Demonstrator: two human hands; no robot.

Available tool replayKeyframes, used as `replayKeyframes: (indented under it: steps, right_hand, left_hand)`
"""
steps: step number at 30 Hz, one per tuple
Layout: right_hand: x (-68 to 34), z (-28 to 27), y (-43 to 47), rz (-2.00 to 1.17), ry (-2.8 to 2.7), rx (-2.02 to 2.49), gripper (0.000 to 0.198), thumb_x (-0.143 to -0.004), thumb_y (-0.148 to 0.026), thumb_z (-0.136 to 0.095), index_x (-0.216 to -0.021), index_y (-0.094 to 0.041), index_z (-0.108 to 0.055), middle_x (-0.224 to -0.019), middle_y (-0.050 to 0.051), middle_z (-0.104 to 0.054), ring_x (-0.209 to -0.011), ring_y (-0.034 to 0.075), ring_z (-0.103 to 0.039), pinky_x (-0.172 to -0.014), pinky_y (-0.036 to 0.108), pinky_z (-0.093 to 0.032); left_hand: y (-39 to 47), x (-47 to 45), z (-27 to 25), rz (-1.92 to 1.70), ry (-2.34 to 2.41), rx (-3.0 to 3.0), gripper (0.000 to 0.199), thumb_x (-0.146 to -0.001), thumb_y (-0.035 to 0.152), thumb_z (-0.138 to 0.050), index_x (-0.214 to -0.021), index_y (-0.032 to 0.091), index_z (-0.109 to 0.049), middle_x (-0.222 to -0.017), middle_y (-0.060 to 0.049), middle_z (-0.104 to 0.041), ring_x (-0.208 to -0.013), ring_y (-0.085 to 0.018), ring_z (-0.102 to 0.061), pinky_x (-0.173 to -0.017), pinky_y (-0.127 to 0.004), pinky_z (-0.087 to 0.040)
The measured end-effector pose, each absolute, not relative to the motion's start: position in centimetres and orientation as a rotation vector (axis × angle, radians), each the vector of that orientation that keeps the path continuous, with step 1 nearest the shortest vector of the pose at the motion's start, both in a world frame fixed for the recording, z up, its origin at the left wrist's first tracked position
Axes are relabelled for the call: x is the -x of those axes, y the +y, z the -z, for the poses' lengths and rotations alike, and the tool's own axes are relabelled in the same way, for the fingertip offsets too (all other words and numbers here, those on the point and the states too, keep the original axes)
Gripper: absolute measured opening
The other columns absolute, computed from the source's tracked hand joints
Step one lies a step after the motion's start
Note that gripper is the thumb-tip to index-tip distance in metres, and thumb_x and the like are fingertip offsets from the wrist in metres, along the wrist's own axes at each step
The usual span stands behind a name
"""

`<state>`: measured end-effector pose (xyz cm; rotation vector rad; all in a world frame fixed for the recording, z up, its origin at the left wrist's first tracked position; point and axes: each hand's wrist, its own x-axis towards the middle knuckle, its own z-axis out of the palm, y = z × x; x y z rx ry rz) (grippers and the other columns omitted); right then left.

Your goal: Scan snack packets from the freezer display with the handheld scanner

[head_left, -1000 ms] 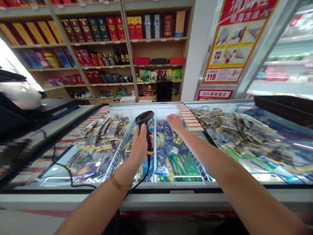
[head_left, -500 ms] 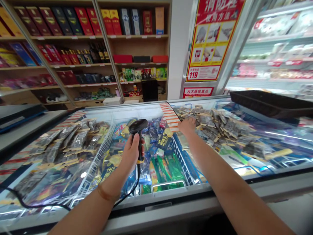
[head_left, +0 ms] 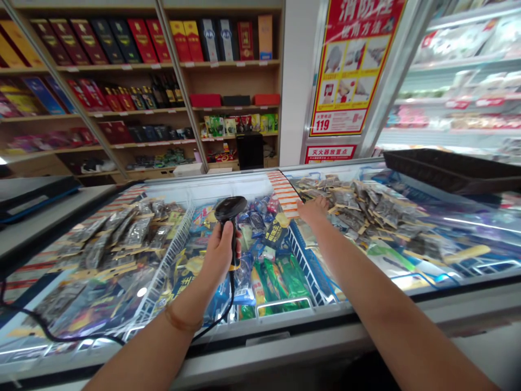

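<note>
My left hand (head_left: 222, 247) is closed around the handle of a black barcode scanner (head_left: 230, 206), held upright over the middle of a chest freezer (head_left: 268, 355). A black cable (head_left: 232, 296) hangs from the scanner's lower end. Below it, a white wire basket (head_left: 303, 266) holds colourful wrapped goods, among them green packs (head_left: 280, 277) and dark blue packs with yellow (head_left: 277, 231). My right hand (head_left: 313, 209) reaches across to the edge of the glass lid, beside an orange-and-white striped strip (head_left: 283, 193). Its fingers look stretched out, thumb apart, beside small brown-edged packets (head_left: 358, 203); the fingertips are partly hidden.
More small packets (head_left: 126, 233) lie on the freezer's left part. A black tray (head_left: 448, 168) rests at the back right, and a dark flat device (head_left: 36, 201) stands at the left. Behind are shelves of boxes (head_left: 142, 41), a red notice (head_left: 354, 70) and a lit display cabinet (head_left: 468, 92).
The view has shifted very slightly. Both hands stay almost where they were, the left still gripping the scanner and the right still at the lid edge.
</note>
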<state>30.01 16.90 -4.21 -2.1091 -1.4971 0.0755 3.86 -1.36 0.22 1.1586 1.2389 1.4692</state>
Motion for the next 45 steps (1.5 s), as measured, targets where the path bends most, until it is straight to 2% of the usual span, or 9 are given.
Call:
replayKeyframes:
  steps: [3,7,11,16,21,24,28,36,45]
  right_hand:
    - [-28.8,3.1,16.0,0.125,-1.667,1.942,0.062,-0.105,-0.040,-0.044,-0.131,0.012,-0.066,-0.142,0.038,-0.058,-0.141,0.043,-0.049,-0.122,0.053,-0.028]
    - [-25.9,2.0,14.2,0.188,-2.115,1.492,0.057,-0.111,-0.040,-0.035,-0.099,-0.010,-0.082,-0.108,0.021,-0.077,-0.113,0.031,-0.066,-0.107,0.039,-0.044]
    - [-24.0,2.2,13.0,0.129,-2.406,1.125,0.055,-0.111,-0.045,-0.043,-0.076,-0.021,-0.077,-0.086,0.011,-0.077,-0.095,0.024,-0.069,-0.094,0.033,-0.049]
    - [-24.1,3.1,14.1,0.018,-2.133,1.259,0.045,-0.110,-0.042,-0.042,-0.098,-0.019,-0.079,-0.105,0.012,-0.077,-0.108,0.025,-0.068,-0.098,0.033,-0.048]
    - [-22.7,3.9,14.9,-0.142,-2.199,1.475,0.050,-0.095,-0.061,-0.066,-0.115,-0.016,-0.074,-0.135,0.020,-0.069,-0.134,0.037,-0.058,-0.111,0.045,-0.043]
    - [-21.8,4.0,15.1,-0.300,-2.210,1.478,0.049,-0.083,-0.060,-0.078,-0.107,-0.018,-0.072,-0.127,0.019,-0.071,-0.128,0.039,-0.061,-0.107,0.049,-0.045]
    - [-22.2,3.9,16.1,-0.688,-1.915,1.234,0.048,-0.072,-0.045,-0.083,-0.109,-0.020,-0.066,-0.108,0.008,-0.075,-0.104,0.029,-0.068,-0.095,0.042,-0.052]
    - [-23.6,3.9,17.9,-1.259,-1.055,0.845,0.035,-0.084,-0.055,-0.068,-0.104,-0.026,-0.063,-0.100,0.003,-0.078,-0.097,0.025,-0.075,-0.087,0.040,-0.060]
    - [-24.0,3.9,18.1,-1.410,-0.991,0.764,0.033,-0.080,-0.042,-0.082,-0.103,-0.025,-0.066,-0.087,0.002,-0.080,-0.092,0.022,-0.078,-0.096,0.043,-0.060]
  left_hand:
    - [-1.4,-3.9,-0.3,-1.471,1.237,-1.166,0.069,-0.075,0.090,-0.063,-0.088,0.022,-0.051,-0.058,0.007,-0.055,-0.042,-0.009,-0.049,-0.040,-0.022,-0.039]
    - [-1.5,-4.0,-0.3,-1.458,1.235,-1.175,0.069,-0.075,0.089,-0.064,-0.089,0.022,-0.052,-0.055,0.007,-0.053,-0.043,-0.010,-0.049,-0.040,-0.021,-0.039]
    - [-1.5,-4.0,-0.3,-1.459,1.229,-1.156,0.067,-0.076,0.087,-0.065,-0.090,0.022,-0.052,-0.058,0.007,-0.055,-0.044,-0.009,-0.049,-0.040,-0.022,-0.040]
    - [-1.4,-4.2,-0.2,-1.499,1.195,-1.144,0.066,-0.077,0.084,-0.067,-0.089,0.021,-0.051,-0.070,0.005,-0.061,-0.045,-0.007,-0.050,-0.040,-0.022,-0.042]
    - [-1.4,-4.5,-0.1,-1.485,1.168,-1.181,0.066,-0.076,0.083,-0.068,-0.090,0.021,-0.051,-0.076,0.004,-0.063,-0.046,-0.007,-0.052,-0.040,-0.022,-0.041]
    - [-1.4,-4.7,-0.1,-1.480,1.168,-1.199,0.065,-0.076,0.083,-0.069,-0.089,0.022,-0.052,-0.077,0.004,-0.063,-0.046,-0.007,-0.051,-0.040,-0.023,-0.041]
    - [-1.7,-4.7,-0.1,-1.419,1.178,-1.222,0.064,-0.079,0.083,-0.066,-0.087,0.022,-0.052,-0.069,0.004,-0.059,-0.045,-0.008,-0.050,-0.041,-0.023,-0.041]
    - [-2.0,-5.3,0.0,-1.315,1.172,-1.282,0.064,-0.078,0.083,-0.066,-0.086,0.022,-0.051,-0.070,0.004,-0.060,-0.045,-0.007,-0.049,-0.041,-0.023,-0.041]
    - [-1.8,-5.6,1.0,-1.095,1.161,-1.488,0.060,-0.085,0.082,-0.059,-0.087,0.022,-0.052,-0.059,0.006,-0.053,-0.044,-0.008,-0.046,-0.043,-0.022,-0.039]
